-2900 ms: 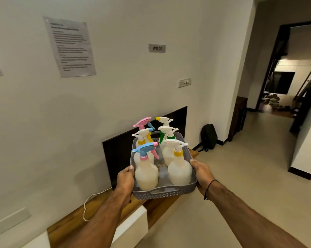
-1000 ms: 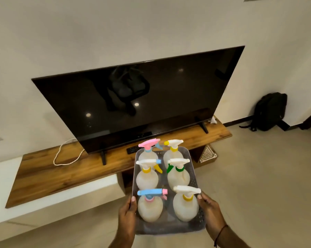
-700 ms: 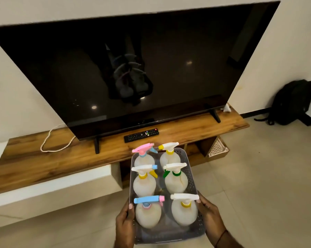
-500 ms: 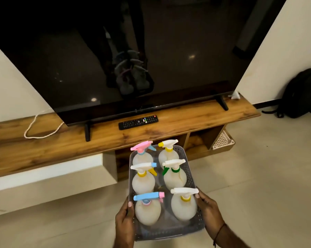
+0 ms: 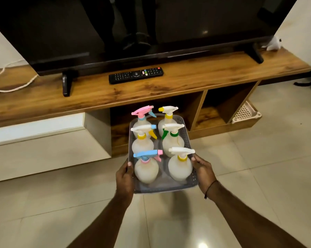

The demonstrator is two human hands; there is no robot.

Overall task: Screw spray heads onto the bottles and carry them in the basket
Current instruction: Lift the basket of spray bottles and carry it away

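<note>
Head view looks down on a grey basket (image 5: 190,145) held out over the tiled floor (image 5: 258,158), just in front of a low wooden TV stand (image 5: 187,81). The left hand (image 5: 124,178) clasps the basket's left wall near its near corner, thumb over the rim, and the right hand (image 5: 204,173) clasps the right wall the same way, so each grip is closed on the basket. A dark band (image 5: 210,188) circles the right wrist.

Six pale bottles stand upright inside, in two columns of three, each with a spray head screwed on. In the left column, the near bottle (image 5: 146,171) carries a blue head with a pink tip, the middle bottle (image 5: 142,144) a white head with a yellow collar and yellow trigger, and the far bottle (image 5: 141,123) a pink head. In the right column, the near bottle (image 5: 180,170) has a white head with a yellow collar, the middle bottle (image 5: 173,143) a white head with a green collar and trigger, and the far bottle (image 5: 167,120) a white head with a yellow tip.

On the stand, a black remote (image 5: 136,75) lies in front of a large dark television (image 5: 133,24), whose feet rest on the wood. A white cable (image 5: 11,83) loops at the far left. A cream lattice tray (image 5: 245,113) leans in the stand's lower right compartment.
</note>
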